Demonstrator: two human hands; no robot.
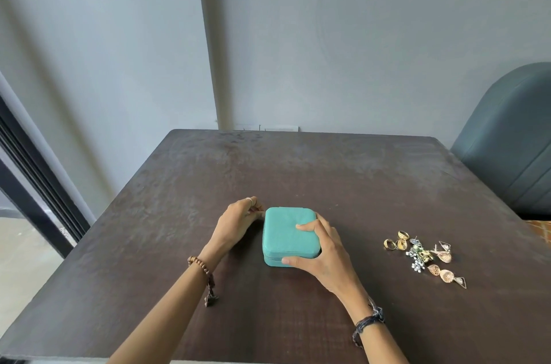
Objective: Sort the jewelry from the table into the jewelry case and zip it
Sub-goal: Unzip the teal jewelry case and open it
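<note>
Head view: teal jewelry case point(287, 237) sits closed mid-tabletop point(298, 169). Right hand point(320, 253) clamps its right side, left hand point(238, 220) pinches at the far-left corner, probably the zip pull. Jewelry point(423, 254) piled right looks light, snaggy, so pinch pieces singly.

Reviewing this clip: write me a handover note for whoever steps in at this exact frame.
Left hand: at the left edge of the teal jewelry case, fingers curled near its far left corner, apparently at the zipper; what it pinches is unclear.
Right hand: grips the case's right side, thumb at the front, a finger on the lid.
Case is closed on the table.
Jewelry pile lies to the right, untouched.
Left: open case, sort jewelry in, zip.
</note>
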